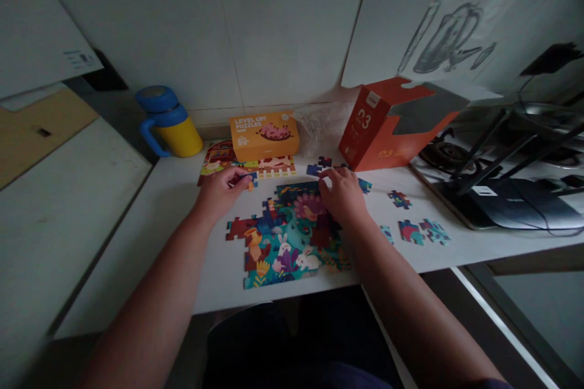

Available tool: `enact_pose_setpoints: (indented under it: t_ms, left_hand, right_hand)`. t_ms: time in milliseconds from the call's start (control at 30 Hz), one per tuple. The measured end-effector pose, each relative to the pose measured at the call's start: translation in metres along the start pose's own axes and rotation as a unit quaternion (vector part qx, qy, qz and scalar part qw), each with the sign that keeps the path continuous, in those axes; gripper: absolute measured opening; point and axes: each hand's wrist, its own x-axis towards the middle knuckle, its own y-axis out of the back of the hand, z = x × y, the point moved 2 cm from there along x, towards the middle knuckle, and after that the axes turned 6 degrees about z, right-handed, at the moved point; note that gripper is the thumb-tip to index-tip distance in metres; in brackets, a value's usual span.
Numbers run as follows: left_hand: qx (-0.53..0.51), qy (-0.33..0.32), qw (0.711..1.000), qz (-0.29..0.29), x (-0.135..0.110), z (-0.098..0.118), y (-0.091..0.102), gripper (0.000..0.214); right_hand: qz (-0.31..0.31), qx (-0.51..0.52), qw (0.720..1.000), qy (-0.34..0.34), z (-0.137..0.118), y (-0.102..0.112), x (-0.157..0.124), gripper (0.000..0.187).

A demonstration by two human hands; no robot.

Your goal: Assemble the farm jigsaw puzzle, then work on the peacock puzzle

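My left hand (219, 194) pinches a small blue and orange jigsaw piece (250, 181) between thumb and fingers, just beyond the upper left of a partly joined jigsaw puzzle (292, 237). The puzzle lies flat, with rabbits, a dog-like animal and a purple peacock on teal, and its left edge is uneven. My right hand (344, 194) rests at the puzzle's upper right with its fingers bent and slightly apart. No piece shows in it, though its underside is hidden. Dark blue loose pieces (318, 167) lie just beyond its fingertips.
More loose pieces (412, 232) lie to the right. Behind stand an orange puzzle box (264, 137), another jigsaw picture (276, 164), crumpled clear plastic (322, 127) and an open red-orange carton (383, 127). A blue and yellow jug (176, 127) stands left, a gas stove (451, 155) right.
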Motion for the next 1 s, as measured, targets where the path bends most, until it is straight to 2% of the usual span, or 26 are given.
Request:
enact_pose_setpoints:
  t_ms: [133, 233, 400, 500, 700, 1000]
  left_hand:
    - [0.001, 0.017, 1.000, 0.012, 0.005, -0.011, 0.003, 0.029]
    - [0.004, 0.024, 1.000, 0.006, 0.006, -0.017, 0.004, 0.028]
    - [0.004, 0.027, 1.000, 0.011, 0.006, -0.027, 0.005, 0.028]
    - [0.005, 0.027, 1.000, 0.013, 0.007, -0.031, 0.003, 0.029]
    - [-0.013, 0.038, 0.999, 0.005, 0.006, -0.026, 0.003, 0.028]
    - [-0.024, 0.045, 0.999, -0.011, 0.006, -0.026, -0.001, 0.030]
  right_hand:
    - [-0.018, -0.092, 0.992, -0.079, 0.016, -0.006, 0.002, 0.051]
    - [-0.054, -0.125, 0.986, -0.095, 0.023, -0.013, 0.003, 0.056]
    - [-0.076, -0.126, 0.986, -0.075, 0.031, -0.015, 0.007, 0.050]
    - [-0.061, -0.126, 0.986, -0.094, 0.032, -0.013, 0.008, 0.050]
    - [-0.040, -0.119, 0.983, -0.133, 0.028, -0.011, 0.008, 0.053]
    - [-0.031, -0.110, 0.984, -0.134, 0.022, -0.005, 0.008, 0.041]
